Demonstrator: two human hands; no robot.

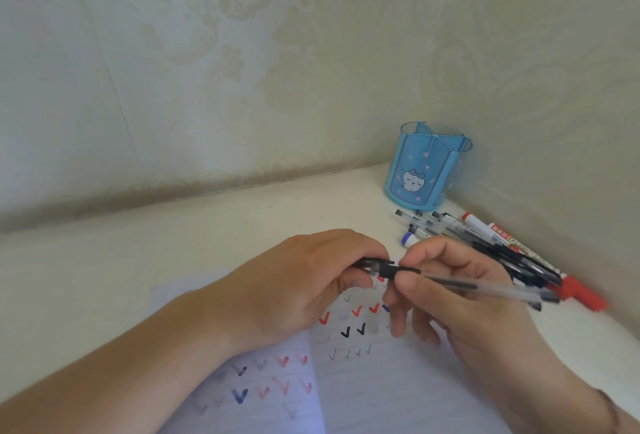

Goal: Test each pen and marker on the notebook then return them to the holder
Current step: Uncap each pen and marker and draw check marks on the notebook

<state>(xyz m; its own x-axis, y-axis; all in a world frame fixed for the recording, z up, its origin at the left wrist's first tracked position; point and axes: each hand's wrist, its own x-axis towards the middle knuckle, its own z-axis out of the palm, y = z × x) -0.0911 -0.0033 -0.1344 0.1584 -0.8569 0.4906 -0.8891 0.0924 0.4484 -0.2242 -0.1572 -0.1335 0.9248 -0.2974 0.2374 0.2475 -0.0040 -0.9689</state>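
1. The left hand [294, 281] has its grip curled round a black pen cap [372, 265].
2. The right hand [460, 298] pinches the clear pen [478, 284] — both held above the notebook [363, 381] on the counter [104, 277].
3. The blue holder [427, 167] stands in the corner — loose pens and a red marker [540, 257] lie beside it.

**Layout on worktop, head view**

Notebook [363, 381] lies open on the worktop [173, 260], nearest the viewer. Holder [427, 167] stands upright in the far right corner, against the wall. Loose pens and markers [485, 239] lie in a heap on the worktop just in front of the holder, running right along the wall. Both hands are above the notebook's far edge, left hand [304, 281] left of right hand [460, 298], a pen [450, 281] between them.
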